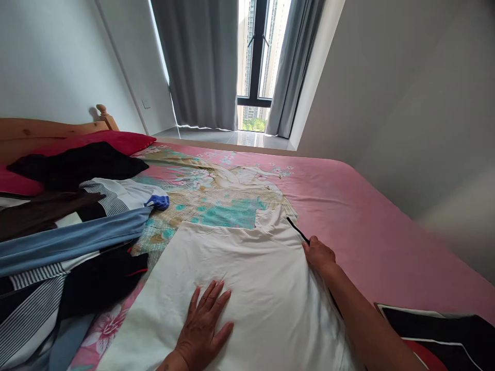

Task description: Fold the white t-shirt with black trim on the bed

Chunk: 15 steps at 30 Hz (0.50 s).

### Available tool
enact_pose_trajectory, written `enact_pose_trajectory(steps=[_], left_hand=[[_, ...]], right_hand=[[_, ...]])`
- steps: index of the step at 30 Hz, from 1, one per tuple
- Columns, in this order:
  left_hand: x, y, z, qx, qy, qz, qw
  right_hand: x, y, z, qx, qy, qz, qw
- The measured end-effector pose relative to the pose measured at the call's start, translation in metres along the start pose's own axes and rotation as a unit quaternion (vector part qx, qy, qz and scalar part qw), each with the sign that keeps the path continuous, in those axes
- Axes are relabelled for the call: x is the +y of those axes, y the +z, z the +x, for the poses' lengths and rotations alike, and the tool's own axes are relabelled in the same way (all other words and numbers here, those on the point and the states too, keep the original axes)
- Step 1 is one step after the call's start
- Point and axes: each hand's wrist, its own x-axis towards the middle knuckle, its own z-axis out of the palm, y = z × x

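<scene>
A white shirt (251,273) lies spread flat on the pink flowered bed sheet (348,206). My left hand (203,322) rests palm down on the shirt near its lower middle, fingers apart. My right hand (319,255) is at the shirt's right edge by the sleeve, where a thin black trim (297,230) shows. Its fingers pinch the cloth edge there.
A heap of clothes (69,242) in blue, black, striped and white covers the bed's left side. A red pillow (100,139) and wooden headboard (50,126) lie far left. A black and white garment (436,324) sits at the lower right. Grey curtains (201,62) frame the window (257,56).
</scene>
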Motion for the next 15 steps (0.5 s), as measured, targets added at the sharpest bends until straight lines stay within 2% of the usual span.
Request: enact_pose_trajectory(steps=[3, 5, 7, 11, 15], left_hand=[[0.000, 0.000, -0.001, -0.008, -0.007, -0.006, 1.000], [0.000, 0.001, -0.002, -0.014, -0.011, -0.013, 1.000], [-0.001, 0.002, -0.003, -0.019, -0.014, -0.021, 1.000], [-0.001, 0.002, -0.006, -0.020, -0.018, -0.029, 0.999], [-0.002, 0.002, -0.008, -0.020, -0.019, -0.033, 0.999]], right_hand=[[-0.033, -0.007, 0.002, 0.037, -0.055, 0.014, 0.998], [-0.066, -0.005, 0.002, 0.037, -0.111, 0.036, 0.992], [-0.101, 0.000, 0.007, 0.023, -0.138, 0.051, 0.989], [-0.159, 0.015, 0.032, -0.001, -0.104, 0.064, 0.993], [-0.182, 0.026, 0.054, -0.029, -0.065, 0.059, 0.996]])
